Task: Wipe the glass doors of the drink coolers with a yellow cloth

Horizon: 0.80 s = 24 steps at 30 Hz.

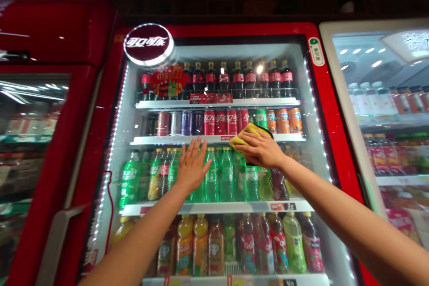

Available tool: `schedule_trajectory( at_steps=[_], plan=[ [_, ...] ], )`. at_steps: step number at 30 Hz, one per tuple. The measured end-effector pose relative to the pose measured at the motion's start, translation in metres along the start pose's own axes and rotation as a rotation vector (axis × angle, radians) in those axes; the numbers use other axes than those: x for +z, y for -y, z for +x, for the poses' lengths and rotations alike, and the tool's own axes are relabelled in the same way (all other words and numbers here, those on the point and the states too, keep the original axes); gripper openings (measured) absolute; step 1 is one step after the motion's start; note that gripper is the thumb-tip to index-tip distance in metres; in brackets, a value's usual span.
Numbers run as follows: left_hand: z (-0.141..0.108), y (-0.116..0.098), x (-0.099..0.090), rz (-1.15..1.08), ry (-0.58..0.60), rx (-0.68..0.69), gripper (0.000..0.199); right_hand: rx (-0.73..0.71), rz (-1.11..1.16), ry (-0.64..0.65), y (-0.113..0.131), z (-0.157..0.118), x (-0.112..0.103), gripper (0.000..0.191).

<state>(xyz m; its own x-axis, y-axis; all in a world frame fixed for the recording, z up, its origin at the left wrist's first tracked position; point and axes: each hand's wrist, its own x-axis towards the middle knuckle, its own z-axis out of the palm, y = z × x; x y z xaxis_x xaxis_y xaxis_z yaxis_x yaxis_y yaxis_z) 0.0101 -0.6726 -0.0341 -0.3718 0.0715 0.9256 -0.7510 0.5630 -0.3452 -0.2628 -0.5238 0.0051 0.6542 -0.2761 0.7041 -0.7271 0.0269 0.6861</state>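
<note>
A red-framed drinks fridge (214,29) with a glass door stands in front of me. My left hand (192,165) is raised with its fingers spread, palm toward the glass, in front of the green bottles (227,174). Higher and to the right, my right hand (261,147) presses a folded yellow cloth (239,140) with a dark edge toward the glass. The cloth overlaps the lower part of the can row (231,123) and the shelf edge beneath. My palm hides part of the cloth.
Cola bottles (237,76) line the top shelf; juice bottles (216,246) fill the bottom one. A round illuminated sign (148,44) is at the upper left. Another red fridge with a grey handle (55,241) stands left, and a white-framed fridge (338,98) stands right.
</note>
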Motion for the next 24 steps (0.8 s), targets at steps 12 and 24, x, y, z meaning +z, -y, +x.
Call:
schedule_trajectory(
  at_steps=[12,24],
  plan=[
    [-0.001,0.041,-0.004,0.037,-0.013,0.012,0.061,0.391,-0.060,-0.098,0.050,0.102,0.035,0.053],
    [-0.016,0.092,-0.013,0.023,-0.018,-0.082,0.062,0.546,-0.057,-0.162,0.055,0.127,0.035,0.044]
  ],
)
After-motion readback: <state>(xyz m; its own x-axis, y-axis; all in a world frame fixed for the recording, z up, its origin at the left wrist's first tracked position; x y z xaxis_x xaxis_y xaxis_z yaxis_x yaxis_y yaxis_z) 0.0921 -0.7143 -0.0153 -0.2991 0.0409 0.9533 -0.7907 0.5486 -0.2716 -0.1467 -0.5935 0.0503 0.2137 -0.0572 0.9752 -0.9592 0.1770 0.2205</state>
